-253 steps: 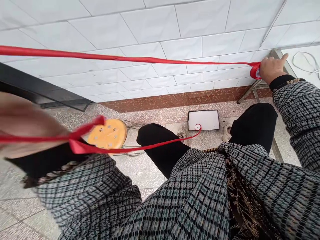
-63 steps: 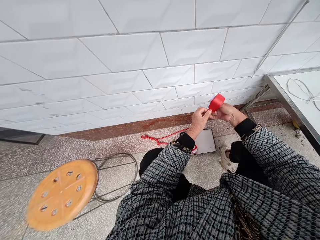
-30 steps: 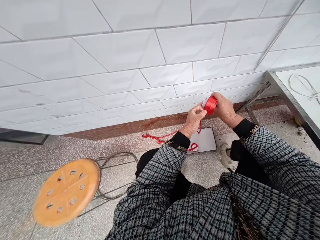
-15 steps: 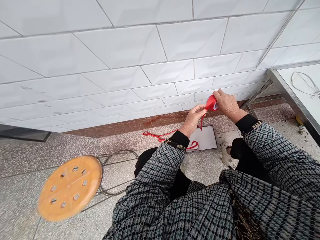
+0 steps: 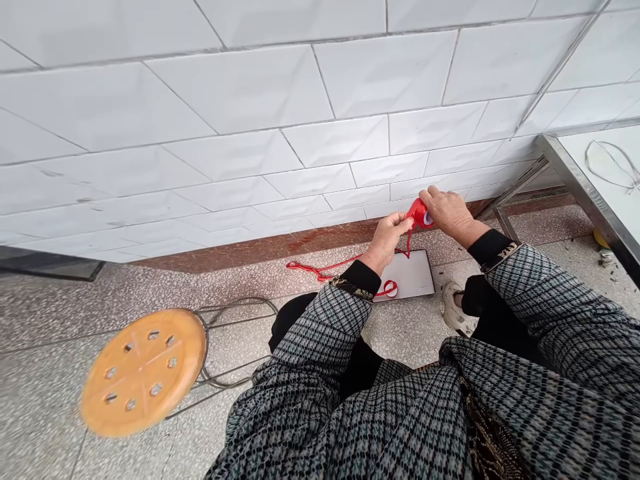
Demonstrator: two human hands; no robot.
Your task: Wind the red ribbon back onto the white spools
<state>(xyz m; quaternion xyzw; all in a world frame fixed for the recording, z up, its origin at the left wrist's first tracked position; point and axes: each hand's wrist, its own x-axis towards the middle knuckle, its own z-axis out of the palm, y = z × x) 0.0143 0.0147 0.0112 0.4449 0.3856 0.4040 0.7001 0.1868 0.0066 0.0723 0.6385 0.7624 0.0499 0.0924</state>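
The red ribbon roll (image 5: 418, 211) sat between my hands, its white core (image 5: 428, 218) toward the right; my right hand (image 5: 450, 212) grasped it from that side, my left hand (image 5: 387, 239) pinched its left edge.

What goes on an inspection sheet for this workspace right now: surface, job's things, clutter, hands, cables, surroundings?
Surface: speckled floor, with a dark-rimmed white tray on it.
Job's things: red ribbon roll, held up off the floor; smaller roll on the tray; loose red ribbon trailing on the floor beside it.
Clutter: small objects near the table, too small to identify.
Left hand: fingers pinch the red ribbon roll's left edge.
Right hand: fingers grip its right side.
Cables: thin cord looped on the table.
Surroundings: tiled wall ahead; orange-seated stool to the left.
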